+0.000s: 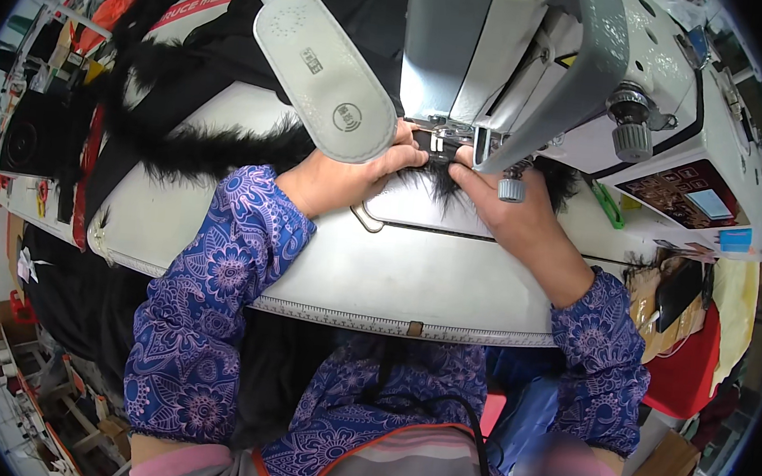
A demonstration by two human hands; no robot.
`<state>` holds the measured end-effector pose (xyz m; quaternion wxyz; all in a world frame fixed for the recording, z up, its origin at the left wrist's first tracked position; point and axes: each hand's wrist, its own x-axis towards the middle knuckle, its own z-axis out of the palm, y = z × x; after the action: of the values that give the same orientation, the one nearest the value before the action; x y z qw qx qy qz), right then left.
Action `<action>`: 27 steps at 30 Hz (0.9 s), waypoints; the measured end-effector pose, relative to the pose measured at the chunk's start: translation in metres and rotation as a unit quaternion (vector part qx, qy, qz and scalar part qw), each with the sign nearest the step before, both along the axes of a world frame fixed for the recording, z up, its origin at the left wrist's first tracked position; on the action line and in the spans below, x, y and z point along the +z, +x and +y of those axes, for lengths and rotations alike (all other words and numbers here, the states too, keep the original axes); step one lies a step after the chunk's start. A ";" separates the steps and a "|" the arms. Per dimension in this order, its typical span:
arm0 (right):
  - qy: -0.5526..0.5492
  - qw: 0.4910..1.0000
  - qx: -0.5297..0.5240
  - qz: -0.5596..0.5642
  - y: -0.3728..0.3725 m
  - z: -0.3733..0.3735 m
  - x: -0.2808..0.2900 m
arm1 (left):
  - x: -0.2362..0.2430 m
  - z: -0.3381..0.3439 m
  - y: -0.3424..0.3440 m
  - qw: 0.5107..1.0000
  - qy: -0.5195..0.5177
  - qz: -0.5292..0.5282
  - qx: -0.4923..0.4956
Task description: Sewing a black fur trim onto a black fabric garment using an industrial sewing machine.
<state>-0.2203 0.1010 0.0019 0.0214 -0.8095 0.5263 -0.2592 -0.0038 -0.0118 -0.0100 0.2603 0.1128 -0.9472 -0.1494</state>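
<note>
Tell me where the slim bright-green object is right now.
In the head view, the slim bright-green object lies on the white tabletop, right of the right hand and left of the pale rectangular screen.

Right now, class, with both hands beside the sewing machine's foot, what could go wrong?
The left hand and right hand sit close to the metal foot, so a finger might get pinched or pricked. Strands of the fluffy black trim stick out near the foot and could snag.
</note>
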 end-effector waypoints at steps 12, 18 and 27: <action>0.114 0.984 -0.093 -0.099 -0.003 -0.011 -0.011 | -0.004 -0.011 -0.003 0.998 -0.062 -0.029 -0.002; 0.066 0.982 -0.083 -0.156 -0.004 -0.009 -0.014 | -0.005 -0.011 -0.002 0.999 -0.044 -0.010 -0.010; 0.037 0.992 -0.078 -0.091 -0.004 -0.012 -0.010 | -0.003 -0.012 -0.008 0.992 -0.118 0.043 -0.010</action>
<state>-0.2241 0.0892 -0.0084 0.0791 -0.7374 0.5934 -0.3128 -0.0120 -0.0234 -0.0132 0.3107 0.0650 -0.9473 -0.0442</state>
